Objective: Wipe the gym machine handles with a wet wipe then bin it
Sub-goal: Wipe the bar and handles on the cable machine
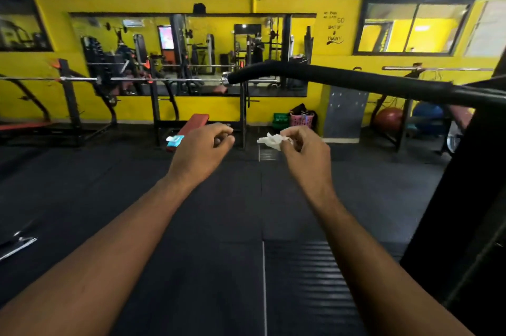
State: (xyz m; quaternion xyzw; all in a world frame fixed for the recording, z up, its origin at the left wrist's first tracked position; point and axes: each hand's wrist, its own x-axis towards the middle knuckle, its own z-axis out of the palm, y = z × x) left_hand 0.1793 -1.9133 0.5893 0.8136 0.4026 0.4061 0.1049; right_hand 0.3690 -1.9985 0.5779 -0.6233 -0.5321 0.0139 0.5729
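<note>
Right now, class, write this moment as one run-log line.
right hand: pinches wipe | left hand: holds nothing | handle: above the hands, untouched | wipe: clear of handle

open air around both hands; black handle bar (342, 78) crosses above (upper right).
</note>
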